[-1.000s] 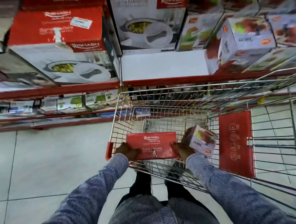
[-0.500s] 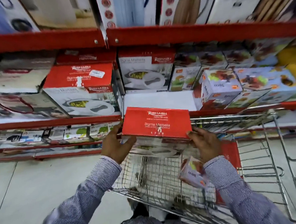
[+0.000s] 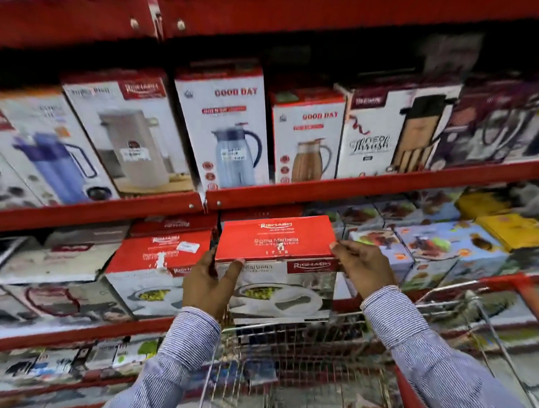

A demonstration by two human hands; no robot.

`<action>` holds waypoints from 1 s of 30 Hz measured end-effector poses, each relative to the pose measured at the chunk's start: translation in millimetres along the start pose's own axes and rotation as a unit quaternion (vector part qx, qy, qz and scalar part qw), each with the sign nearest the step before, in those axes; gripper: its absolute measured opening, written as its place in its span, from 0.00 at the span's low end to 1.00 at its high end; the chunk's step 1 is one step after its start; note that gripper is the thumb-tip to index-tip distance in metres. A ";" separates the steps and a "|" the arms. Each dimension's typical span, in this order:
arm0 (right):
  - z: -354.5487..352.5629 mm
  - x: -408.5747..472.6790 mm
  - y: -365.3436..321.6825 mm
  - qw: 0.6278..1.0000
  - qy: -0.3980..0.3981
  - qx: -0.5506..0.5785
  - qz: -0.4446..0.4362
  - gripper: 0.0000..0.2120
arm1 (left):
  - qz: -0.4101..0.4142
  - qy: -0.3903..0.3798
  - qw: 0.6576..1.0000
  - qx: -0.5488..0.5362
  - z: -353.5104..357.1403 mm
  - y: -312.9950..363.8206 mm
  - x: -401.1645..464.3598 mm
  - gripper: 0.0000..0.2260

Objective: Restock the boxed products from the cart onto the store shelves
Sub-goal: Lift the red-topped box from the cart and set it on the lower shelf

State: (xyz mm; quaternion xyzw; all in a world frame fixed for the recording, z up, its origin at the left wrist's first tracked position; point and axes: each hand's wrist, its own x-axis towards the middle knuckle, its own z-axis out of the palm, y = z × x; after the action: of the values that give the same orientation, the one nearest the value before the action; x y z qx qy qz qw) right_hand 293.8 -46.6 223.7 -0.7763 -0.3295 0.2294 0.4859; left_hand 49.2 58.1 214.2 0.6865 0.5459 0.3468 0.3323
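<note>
nearest the camera, the wire cart (image 3: 304,375) sits low in view, where half a second ago it filled more of the middle. above it both hands have risen with the red-topped box (image 3: 276,266): the left hand (image 3: 208,284) is clamped on its left end, thumb across the front face, and the right hand (image 3: 362,269) is closed on its right end with the fingertips on the top edge. the box, earlier over the cart's rim, now stands level in front of the middle shelf (image 3: 80,333), just beside a matching box (image 3: 152,274) on its left and colourful cartons (image 3: 438,250) on its right. farther up, a row of jug boxes (image 3: 226,130) on the upper shelf (image 3: 371,183) has come fully into view.
</note>
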 end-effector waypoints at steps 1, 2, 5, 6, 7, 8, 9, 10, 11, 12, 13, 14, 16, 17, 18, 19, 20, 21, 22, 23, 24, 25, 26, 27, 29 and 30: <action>2.5 3.9 -1.5 1.000 -0.004 -0.002 -0.007 0.18 | -0.002 0.002 1.000 -0.006 0.9 0.1 5.0 0.22; 5.1 8.4 -1.8 1.000 -0.010 -0.005 -0.015 0.18 | -0.012 -0.002 1.000 -0.012 1.7 0.9 9.3 0.22; 11.5 20.1 -0.4 0.998 -0.036 -0.025 -0.032 0.18 | -0.029 -0.007 0.999 -0.018 8.5 -3.2 22.2 0.22; 13.5 23.6 0.2 0.998 -0.045 -0.035 -0.034 0.18 | -0.021 -0.006 1.000 0.001 11.1 -4.9 25.5 0.21; 15.7 26.7 1.6 0.997 -0.052 -0.044 -0.033 0.19 | -0.012 -0.006 1.000 0.021 14.2 -6.7 28.4 0.20; 18.1 29.1 3.3 0.996 -0.058 -0.053 -0.033 0.19 | -0.012 -0.007 0.999 0.038 16.9 -7.3 30.2 0.19; 20.0 30.4 4.0 0.995 -0.063 -0.065 -0.035 0.18 | -0.012 -0.010 0.999 0.046 20.3 -9.4 32.2 0.18; 22.2 32.1 5.6 0.994 -0.070 -0.078 -0.032 0.19 | -0.016 -0.013 0.998 0.051 23.0 -9.9 33.3 0.18; 24.9 33.9 7.8 0.993 -0.079 -0.085 -0.026 0.19 | -0.019 -0.014 0.998 0.059 25.9 -12.6 34.6 0.18; 27.6 36.9 11.0 0.992 -0.085 -0.087 -0.017 0.20 | -0.023 -0.014 0.997 0.071 28.3 -13.5 35.0 0.18; 30.0 39.2 13.3 0.992 -0.092 -0.086 -0.009 0.20 | -0.024 -0.015 0.996 0.080 31.4 -16.8 35.8 0.18; 33.1 42.1 16.5 0.991 -0.098 -0.086 -0.004 0.20 | -0.029 -0.016 0.996 0.085 33.3 -18.6 35.3 0.19; 38.7 45.0 20.0 0.990 -0.110 -0.092 0.000 0.19 | -0.046 -0.015 0.996 0.081 36.5 -22.8 34.1 0.18; 40.9 45.1 20.6 0.989 -0.116 -0.096 -0.003 0.18 | -0.050 -0.012 0.996 0.080 38.0 -25.4 33.9 0.17; 43.2 45.2 21.8 0.987 -0.122 -0.102 -0.004 0.18 | -0.051 -0.009 0.995 0.081 39.0 -26.8 33.4 0.18; 44.6 44.9 22.3 0.986 -0.125 -0.106 -0.004 0.17 | -0.051 -0.006 0.995 0.083 39.8 -28.1 33.1 0.18; 46.2 44.8 23.1 0.986 -0.125 -0.107 0.001 0.17 | -0.054 -0.006 0.995 0.084 40.0 -28.1 33.1 0.18; 48.0 45.8 25.3 0.987 -0.124 -0.105 0.001 0.18 | -0.054 -0.004 0.995 0.084 40.3 -28.1 34.0 0.18; 49.6 46.5 26.8 0.987 -0.124 -0.102 0.004 0.18 | -0.054 -0.004 0.995 0.084 40.4 -28.0 35.3 0.17; 50.8 47.5 27.9 0.987 -0.127 -0.099 0.003 0.18 | -0.056 -0.003 0.995 0.084 40.5 -29.0 36.8 0.17; 52.2 49.5 29.5 0.987 -0.129 -0.096 0.002 0.17 | -0.058 -0.002 0.995 0.085 40.5 -28.9 37.8 0.18; 53.2 51.4 31.2 0.986 -0.134 -0.096 -0.003 0.17 | -0.057 0.002 0.995 0.087 40.9 -29.2 38.0 0.18; 53.6 52.7 31.0 0.986 -0.139 -0.096 -0.009 0.17 | -0.055 0.005 0.994 0.091 41.0 -28.8 37.8 0.18; 54.6 54.8 32.3 0.985 -0.144 -0.094 -0.015 0.17 | -0.050 0.008 0.994 0.097 40.7 -28.5 37.3 0.18; 55.6 56.6 33.4 0.984 -0.158 -0.078 -0.015 0.17 | -0.042 0.012 0.993 0.109 39.5 -28.0 36.5 0.18; 55.9 56.6 34.9 0.985 -0.159 -0.067 -0.009 0.18 | -0.042 0.016 0.993 0.113 38.3 -27.2 35.4 0.19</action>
State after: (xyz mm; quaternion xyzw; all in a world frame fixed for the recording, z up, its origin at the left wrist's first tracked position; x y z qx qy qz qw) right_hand 304.5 17.9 166.4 -0.7580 -0.4238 0.3231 0.3761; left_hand 73.0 94.8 174.9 0.6903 0.6153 0.2793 0.2585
